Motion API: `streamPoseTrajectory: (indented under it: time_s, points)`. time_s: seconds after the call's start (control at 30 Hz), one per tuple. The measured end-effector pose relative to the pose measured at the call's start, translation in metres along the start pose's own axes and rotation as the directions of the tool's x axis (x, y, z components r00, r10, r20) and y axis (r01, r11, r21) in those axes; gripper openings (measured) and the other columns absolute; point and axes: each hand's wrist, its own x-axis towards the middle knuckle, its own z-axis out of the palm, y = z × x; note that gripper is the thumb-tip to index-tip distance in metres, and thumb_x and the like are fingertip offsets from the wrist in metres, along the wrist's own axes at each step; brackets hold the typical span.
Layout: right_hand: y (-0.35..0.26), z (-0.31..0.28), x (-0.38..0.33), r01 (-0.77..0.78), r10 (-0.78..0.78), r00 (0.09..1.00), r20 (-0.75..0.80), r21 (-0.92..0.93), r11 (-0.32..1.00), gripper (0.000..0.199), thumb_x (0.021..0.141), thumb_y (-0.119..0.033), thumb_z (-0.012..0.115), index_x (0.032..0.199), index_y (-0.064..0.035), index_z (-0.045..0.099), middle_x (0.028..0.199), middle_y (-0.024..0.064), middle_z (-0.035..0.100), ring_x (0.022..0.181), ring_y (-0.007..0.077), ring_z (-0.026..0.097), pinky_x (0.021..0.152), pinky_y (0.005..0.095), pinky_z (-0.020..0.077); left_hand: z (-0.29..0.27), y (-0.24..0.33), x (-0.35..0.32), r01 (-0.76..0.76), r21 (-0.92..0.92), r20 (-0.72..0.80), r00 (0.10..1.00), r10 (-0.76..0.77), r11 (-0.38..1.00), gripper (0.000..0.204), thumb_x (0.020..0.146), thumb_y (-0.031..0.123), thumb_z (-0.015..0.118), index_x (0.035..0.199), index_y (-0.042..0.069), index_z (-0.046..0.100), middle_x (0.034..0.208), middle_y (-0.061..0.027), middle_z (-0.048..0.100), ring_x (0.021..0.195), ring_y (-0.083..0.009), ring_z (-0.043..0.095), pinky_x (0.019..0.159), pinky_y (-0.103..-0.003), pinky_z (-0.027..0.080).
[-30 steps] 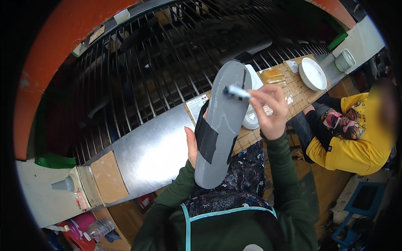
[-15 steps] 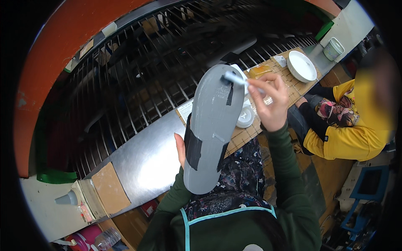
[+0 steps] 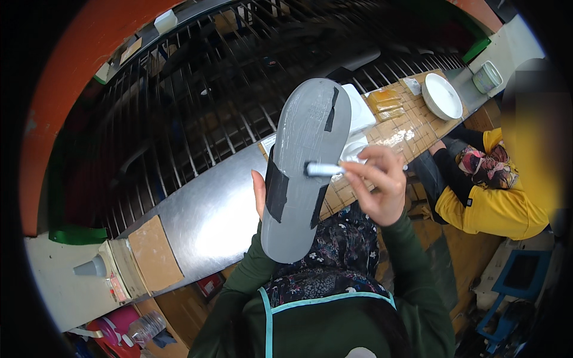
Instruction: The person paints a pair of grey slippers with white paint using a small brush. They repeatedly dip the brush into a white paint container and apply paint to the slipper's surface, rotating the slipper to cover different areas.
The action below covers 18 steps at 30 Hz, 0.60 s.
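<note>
A grey sandal sole [image 3: 303, 131] is held up in front of me, its long oval face toward me. Black strap pieces wrap onto it from both sides, and a short black strip lies near its far end. The surface has a wet sheen. From below and behind, my left hand [image 3: 258, 194] grips it; only the thumb shows at the left edge, the fingers being hidden. Between thumb and fingertips, my right hand [image 3: 380, 185] pinches a pale-handled brush [image 3: 325, 170]. Its dark bristles touch the middle of the sole.
A white bowl [image 3: 442, 96], a yellow block [image 3: 385, 104] and a white lidded tub [image 3: 356, 147] stand on a woven-patterned board [image 3: 412, 134]. Behind runs a rack of metal rods [image 3: 197, 131]. A person in yellow [image 3: 501, 209] sits at the right; a brown board [image 3: 156, 255] lies left.
My right hand has drawn the brush from the sole's far end down to its middle. The sole stays in my left hand, and the view has shifted slightly.
</note>
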Motion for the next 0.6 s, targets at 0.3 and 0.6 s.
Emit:
streamPoseTrajectory:
  time_s: [0.3,0.6]
  points:
    - [-0.013,0.034,-0.032,-0.238,0.287,0.953,-0.092,0.356,0.904,0.019,0.081,-0.003,0.072,0.1,-0.0012,0.073,0.097,0.0081,0.058,0.075,0.013,0.056,0.065,0.0246,0.0466,-0.002,0.001,0.006,-0.106,0.005,0.151,0.983,0.104,0.994,0.08,0.094,0.07,0.026,0.148,0.011,0.032,0.125,-0.0128,0.057,0.102,-0.018,0.064,0.081,-0.03,0.057]
    - [-0.026,0.033,-0.046,-0.385,0.443,0.891,0.1,0.684,0.619,0.018,0.084,-0.002,0.07,0.101,0.0011,0.072,0.098,0.0072,0.055,0.091,0.0155,0.055,0.08,0.027,0.0452,0.006,-0.006,0.02,-0.467,0.688,0.19,0.855,0.483,0.556,0.082,0.098,0.065,0.011,0.153,0.005,0.017,0.149,-0.0101,0.036,0.131,-0.0186,0.04,0.109,-0.033,0.032]
